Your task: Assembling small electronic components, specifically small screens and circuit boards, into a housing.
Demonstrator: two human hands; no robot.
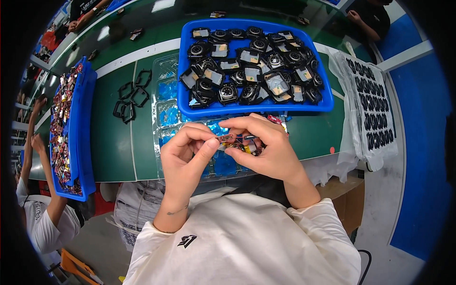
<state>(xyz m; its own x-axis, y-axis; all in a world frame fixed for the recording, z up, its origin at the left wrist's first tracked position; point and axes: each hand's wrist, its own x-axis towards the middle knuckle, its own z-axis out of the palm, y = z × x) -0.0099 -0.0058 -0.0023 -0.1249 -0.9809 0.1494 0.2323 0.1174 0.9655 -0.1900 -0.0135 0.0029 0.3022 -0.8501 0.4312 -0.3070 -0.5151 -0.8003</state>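
Note:
Over the near edge of the table, my left hand [190, 149] pinches a small reddish circuit board [225, 138] between thumb and index finger. Thin wires run from the board toward my right hand [268, 145], whose curled fingers hold a small dark part [249, 137] on those wires. Its exact kind is too small to tell. Below the hands lies a clear plastic tray [164, 107] with blue film pieces in its pockets. Several small electronic pieces [248, 148] show between and behind my right fingers, partly hidden by them.
A blue bin [256, 113] full of black watch housings stands just beyond my hands. Another blue bin [88, 142], heaped with small circuit assemblies, is at left. Black frames [133, 95] lie between them. A white tray [373, 104] of black parts is at right. Other people work nearby.

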